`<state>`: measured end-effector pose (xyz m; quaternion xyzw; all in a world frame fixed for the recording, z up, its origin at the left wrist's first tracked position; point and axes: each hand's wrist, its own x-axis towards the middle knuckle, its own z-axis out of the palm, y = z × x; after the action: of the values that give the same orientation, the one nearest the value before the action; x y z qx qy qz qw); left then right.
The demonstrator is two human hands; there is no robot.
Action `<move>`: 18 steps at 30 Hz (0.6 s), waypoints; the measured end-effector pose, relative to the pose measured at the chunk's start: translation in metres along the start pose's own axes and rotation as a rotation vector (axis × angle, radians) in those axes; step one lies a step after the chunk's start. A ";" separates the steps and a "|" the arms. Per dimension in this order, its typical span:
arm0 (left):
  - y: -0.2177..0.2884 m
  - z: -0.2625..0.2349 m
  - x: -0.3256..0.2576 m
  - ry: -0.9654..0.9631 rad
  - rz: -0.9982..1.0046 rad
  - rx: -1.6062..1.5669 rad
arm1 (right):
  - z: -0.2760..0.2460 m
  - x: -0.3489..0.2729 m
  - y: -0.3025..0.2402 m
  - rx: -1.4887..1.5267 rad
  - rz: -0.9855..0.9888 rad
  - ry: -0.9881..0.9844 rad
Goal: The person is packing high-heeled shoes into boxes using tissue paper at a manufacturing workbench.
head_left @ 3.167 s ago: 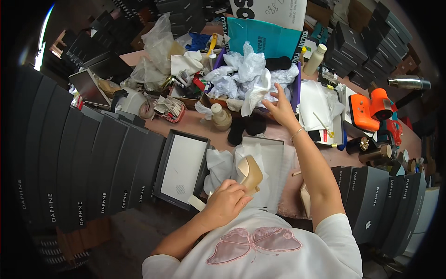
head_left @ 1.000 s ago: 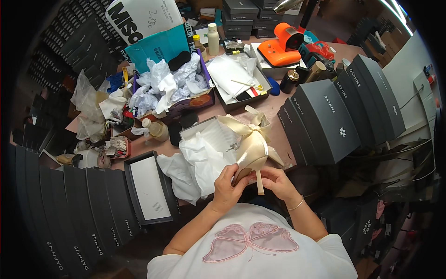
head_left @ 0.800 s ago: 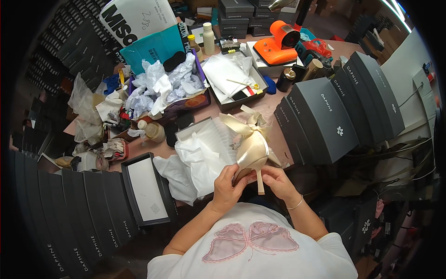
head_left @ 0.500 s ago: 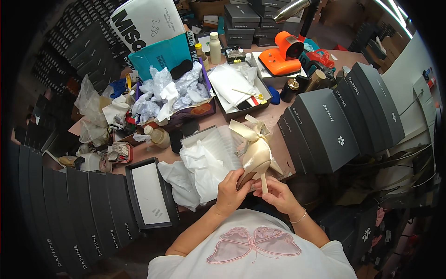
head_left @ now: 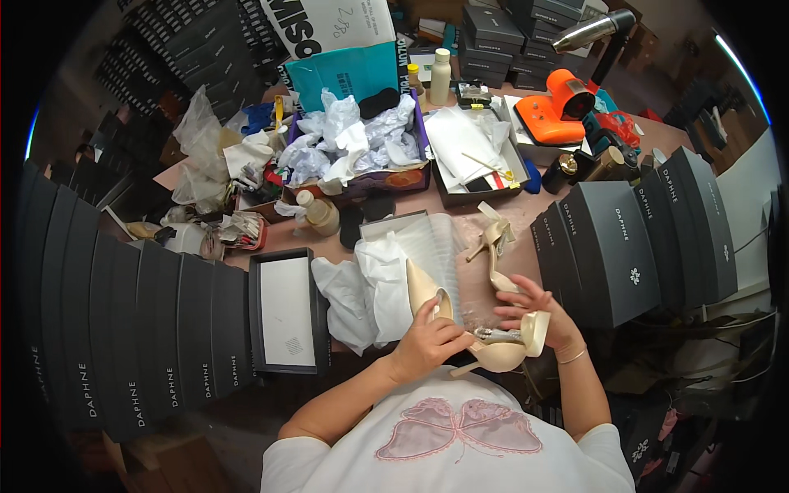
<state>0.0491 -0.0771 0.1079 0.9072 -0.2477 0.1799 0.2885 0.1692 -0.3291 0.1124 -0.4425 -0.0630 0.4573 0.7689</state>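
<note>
My left hand (head_left: 429, 341) grips a beige pointed-toe high-heeled shoe (head_left: 500, 357) at its middle, over the front edge of the table. The toe points away from me and to the left; the slim heel and satin ribbon are at the near right. Behind the ribbon, my right hand (head_left: 549, 316) is open with fingers spread; whether it touches the ribbon I cannot tell. On the pink table just beyond lies a matching high-heeled shoe (head_left: 496, 246). Left of the held shoe, white tissue paper (head_left: 380, 283) spills over an open shoebox (head_left: 396, 225).
Dark shoeboxes stand in rows at left (head_left: 156, 320) and right (head_left: 612, 238). A box lid (head_left: 285, 316) lies left of the tissue. Farther back are a purple box (head_left: 362, 182) of crumpled paper, a tray of papers (head_left: 481, 193), an orange device (head_left: 551, 123) and a cream bottle (head_left: 323, 215).
The held shoe has turned from heel toward me to sole down with its toe pointing away. My right hand has let go of the heel and opened to the right. The view has shifted.
</note>
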 end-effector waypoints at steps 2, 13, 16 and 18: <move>0.001 -0.003 -0.002 0.069 0.005 0.069 | 0.008 0.008 0.004 -0.189 0.079 -0.069; -0.011 -0.007 0.009 0.610 -0.621 -0.849 | 0.070 -0.001 0.008 -0.580 -0.083 -0.165; 0.002 0.011 0.013 0.505 -0.775 -1.439 | 0.065 0.003 0.011 -0.575 0.013 -0.282; 0.002 0.020 0.020 0.609 -0.853 -1.655 | 0.064 0.002 0.016 -0.426 -0.031 -0.237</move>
<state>0.0677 -0.0982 0.1028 0.3463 0.1382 0.0564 0.9262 0.1283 -0.2848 0.1382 -0.5367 -0.2547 0.4705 0.6525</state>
